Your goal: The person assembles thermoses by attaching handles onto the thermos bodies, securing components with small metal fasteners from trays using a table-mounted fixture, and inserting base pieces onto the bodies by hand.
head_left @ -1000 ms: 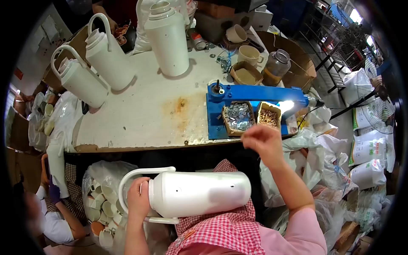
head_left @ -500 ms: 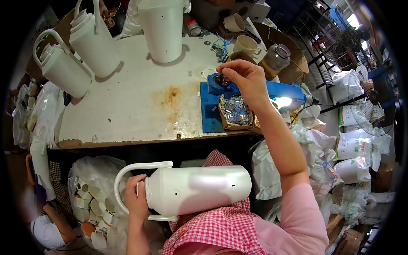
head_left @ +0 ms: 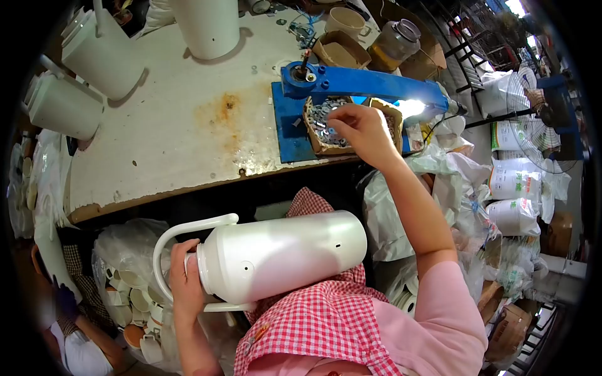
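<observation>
A white jug body (head_left: 282, 254) with a looped handle lies sideways across my lap, and two small holes show in its wall. My left hand (head_left: 186, 276) is closed around its neck end, inside the handle loop. Thumb and fingertips together, my right hand (head_left: 364, 131) is over a cardboard box of small metal washers (head_left: 321, 119). Whether anything is in that pinch is hidden. Just behind stands a blue bench tool (head_left: 370, 84) with a long arm and a lit lamp, on a blue base plate (head_left: 290, 125).
More white jugs (head_left: 103, 53) stand on the worn white table (head_left: 157, 138). A glass jar (head_left: 395, 45) and a beige cup (head_left: 346, 24) sit at the back. Bags of plastic parts (head_left: 135, 294) lie lower left, near another person's gloved hand (head_left: 66, 301). A fan (head_left: 533, 119) stands right.
My right hand has moved down from the top of the blue tool's post to the washer box. The view has shifted; my left hand keeps its hold on the jug.
</observation>
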A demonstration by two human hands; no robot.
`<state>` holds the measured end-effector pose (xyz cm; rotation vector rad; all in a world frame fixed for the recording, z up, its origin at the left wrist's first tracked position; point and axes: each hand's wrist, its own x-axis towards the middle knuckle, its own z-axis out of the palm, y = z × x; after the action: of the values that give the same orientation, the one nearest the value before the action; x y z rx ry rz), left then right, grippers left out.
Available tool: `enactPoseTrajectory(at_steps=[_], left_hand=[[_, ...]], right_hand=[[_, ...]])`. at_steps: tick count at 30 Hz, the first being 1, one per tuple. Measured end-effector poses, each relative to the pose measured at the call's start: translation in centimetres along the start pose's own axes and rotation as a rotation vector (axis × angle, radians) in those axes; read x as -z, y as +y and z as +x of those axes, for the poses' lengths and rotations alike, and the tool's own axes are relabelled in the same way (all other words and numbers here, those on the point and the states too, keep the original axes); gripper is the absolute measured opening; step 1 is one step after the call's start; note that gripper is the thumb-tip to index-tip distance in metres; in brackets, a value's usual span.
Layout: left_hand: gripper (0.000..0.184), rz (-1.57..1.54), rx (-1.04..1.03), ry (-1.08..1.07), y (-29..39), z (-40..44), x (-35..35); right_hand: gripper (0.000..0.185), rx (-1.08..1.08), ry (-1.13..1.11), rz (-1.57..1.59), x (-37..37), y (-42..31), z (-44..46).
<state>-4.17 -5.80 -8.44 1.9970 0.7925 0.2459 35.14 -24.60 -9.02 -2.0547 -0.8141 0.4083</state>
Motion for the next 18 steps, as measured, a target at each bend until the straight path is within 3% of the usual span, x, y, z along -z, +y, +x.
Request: enactPoseTrajectory(at_steps=[3,5,10,18], left_hand=[[0.028,-0.006,-0.01,0.021,-0.2,0.5,-0.5],[0.028,-0.017,0.024,0.011,-0.6,0.5,-0.5],[0.028,-0.041,0.042,0.035,-0.6,0.2,-0.7],[0.027,-0.016,-0.002,0.055,-0.7,0.4,-0.7]], right_hand=[[0.019,0.07,0.029,-0.264,-1.3,1.8,1.9],[0.018,0.242,0.049,-0.532,-2.3,2.6,3.0],[0.014,0.254,0.063,-0.508,-2.6,3.4,3.0],[0.009,0.136,0.069,0.009,0.0,1.5,-0.1]])
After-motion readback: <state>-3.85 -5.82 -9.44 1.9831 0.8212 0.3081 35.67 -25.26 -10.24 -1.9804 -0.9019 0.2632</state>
